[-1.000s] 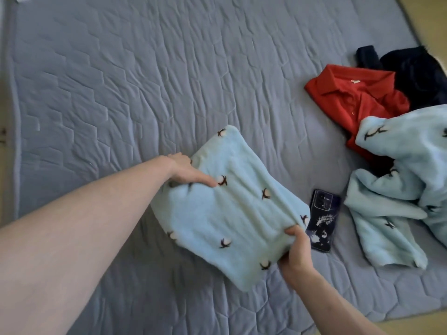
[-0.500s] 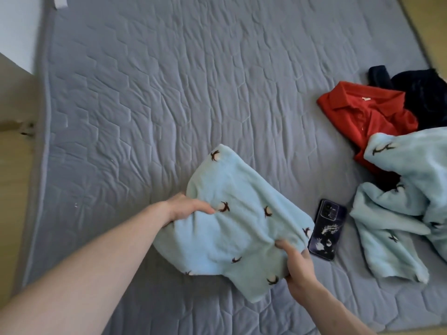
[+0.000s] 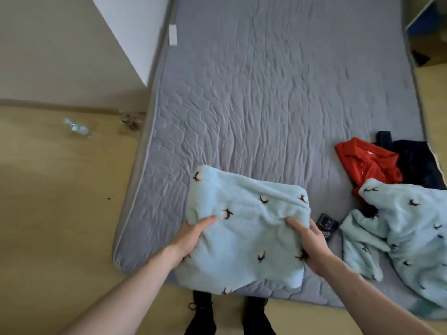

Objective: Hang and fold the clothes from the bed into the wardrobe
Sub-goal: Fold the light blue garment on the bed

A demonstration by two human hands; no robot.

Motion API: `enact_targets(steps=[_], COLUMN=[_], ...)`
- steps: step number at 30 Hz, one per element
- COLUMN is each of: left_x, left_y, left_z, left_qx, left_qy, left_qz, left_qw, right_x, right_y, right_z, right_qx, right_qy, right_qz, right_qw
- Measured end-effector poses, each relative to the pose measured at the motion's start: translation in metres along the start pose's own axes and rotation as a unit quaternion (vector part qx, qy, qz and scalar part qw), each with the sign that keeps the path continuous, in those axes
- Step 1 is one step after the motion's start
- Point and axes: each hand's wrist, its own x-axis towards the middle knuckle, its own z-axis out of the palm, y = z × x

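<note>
A folded light-blue fleece garment (image 3: 246, 228) with small dark motifs is lifted over the near edge of the grey quilted bed (image 3: 266, 93). My left hand (image 3: 191, 238) grips its left side, thumb on top and fingers under. My right hand (image 3: 309, 240) grips its right side the same way. A second, unfolded light-blue fleece piece (image 3: 406, 233) lies crumpled at the right. Behind that piece lie a red polo shirt (image 3: 365, 163) and a dark navy garment (image 3: 418, 163).
A dark phone (image 3: 326, 224) lies on the bed between the two blue pieces. A clear plastic bottle (image 3: 77, 128) lies on the wooden floor at left. A white wall corner (image 3: 130, 32) stands at the bed's far left. My black shoes (image 3: 202, 315) show below.
The folded blue garment came up off the bed towards me. Both hands now hold its sides. The view pulled back, showing the floor, the bottle and my shoes.
</note>
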Motion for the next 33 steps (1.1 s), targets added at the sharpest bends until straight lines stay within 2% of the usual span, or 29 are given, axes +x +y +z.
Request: enact_targets(steps=[5,11,15,21,27,33], left_x=[-0.111,-0.223,-0.284,-0.364,-0.436,-0.509], left_y=[0.014,0.005,-0.014,-0.024,-0.030,-0.056], left_z=[-0.054,-0.112,-0.135,-0.161,-0.196,-0.255], left_qx=[-0.049,-0.112,-0.150,-0.173,-0.231,-0.325], left_qy=[0.005,0.049,0.112,0.184,0.273,0.370], left_qz=[0.057,0.110,0.123,0.156,0.230,0.265], left_qw=[0.997,0.986,0.975,0.955,0.905,0.829], right_x=[-0.104,-0.203,-0.242,-0.278,-0.327,-0.408], right_y=[-0.034,-0.046,-0.053,-0.083,-0.106,-0.117], right_z=[0.045,0.097,0.122,0.175,0.261,0.388], right_qx=[-0.074,-0.130,-0.162,-0.218,-0.263,-0.318], right_qy=[-0.070,-0.115,-0.151,-0.249,-0.332,-0.442], right_qz=[-0.034,-0.084,-0.110,-0.151,-0.200,-0.248], right_qw=[0.994,0.981,0.969,0.931,0.883,0.801])
